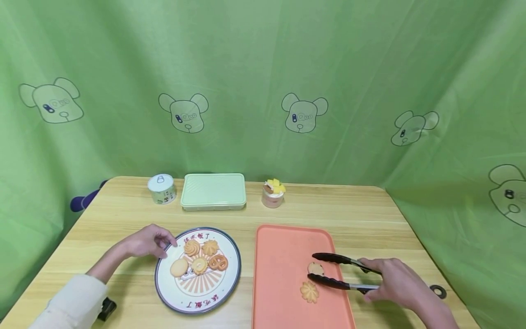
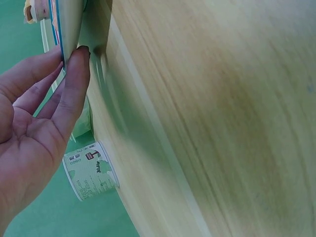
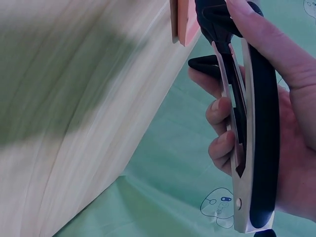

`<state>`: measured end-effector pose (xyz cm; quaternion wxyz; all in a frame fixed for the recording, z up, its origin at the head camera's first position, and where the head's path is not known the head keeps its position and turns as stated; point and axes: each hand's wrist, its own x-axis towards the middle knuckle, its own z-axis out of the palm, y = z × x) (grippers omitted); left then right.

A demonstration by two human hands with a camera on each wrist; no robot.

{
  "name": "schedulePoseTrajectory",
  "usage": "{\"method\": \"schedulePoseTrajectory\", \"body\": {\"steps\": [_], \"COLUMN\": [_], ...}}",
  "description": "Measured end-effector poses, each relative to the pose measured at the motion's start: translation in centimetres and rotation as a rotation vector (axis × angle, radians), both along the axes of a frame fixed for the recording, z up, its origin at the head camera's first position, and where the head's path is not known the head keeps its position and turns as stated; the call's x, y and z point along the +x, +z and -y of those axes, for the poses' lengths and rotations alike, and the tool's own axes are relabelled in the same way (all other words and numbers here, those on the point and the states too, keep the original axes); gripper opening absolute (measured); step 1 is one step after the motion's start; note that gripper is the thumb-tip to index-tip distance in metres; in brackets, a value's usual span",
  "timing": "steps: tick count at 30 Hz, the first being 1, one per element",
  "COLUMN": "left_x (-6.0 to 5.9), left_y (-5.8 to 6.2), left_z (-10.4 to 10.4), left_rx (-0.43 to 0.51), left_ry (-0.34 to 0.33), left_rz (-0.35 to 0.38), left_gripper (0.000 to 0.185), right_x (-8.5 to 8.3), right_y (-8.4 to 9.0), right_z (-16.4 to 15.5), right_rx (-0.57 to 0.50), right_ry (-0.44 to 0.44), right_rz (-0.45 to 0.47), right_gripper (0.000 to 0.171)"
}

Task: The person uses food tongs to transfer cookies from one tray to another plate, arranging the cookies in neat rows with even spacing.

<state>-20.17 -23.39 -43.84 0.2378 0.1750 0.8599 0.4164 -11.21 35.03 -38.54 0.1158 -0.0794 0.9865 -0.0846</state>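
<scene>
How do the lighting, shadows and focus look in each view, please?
Head view: fairly even light, a soft shadow below the bare right hand; left wrist view: a washed-out patch at upper right on the pale wooden tabletop; right wrist view: a broad, soft-edged shadow across the same tabletop, the black-and-silver metal tongs fairly crisp.

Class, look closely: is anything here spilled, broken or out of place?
Nothing stands out. The cookies sit on the plate and tray, none visibly broken; the tongs are in the right hand, and no spill shows.
</scene>
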Motion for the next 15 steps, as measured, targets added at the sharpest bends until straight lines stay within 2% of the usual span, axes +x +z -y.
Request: {"method": "schedulePoseTrajectory", "body": {"steps": [6,15], "left_x": [-0.01,0.13], "left_y": [0.05,0.24], "left_z": [-0.07,-0.13], "left_rx": [-0.002,0.003], "left_ry": [0.002,0.003], "left_rz": [0.000,0.004], "left_gripper": [0.031,0.031], "right_x": [0.31,0.63], "right_y": [-0.28,-0.50], "right_z": [-0.24,-0.23], "right_rx": [0.000,0.007], "right_ry": [-0.005,0.015], "right_rz": [-0.018,-0.096], "right_gripper": [0.085,0.078]}}
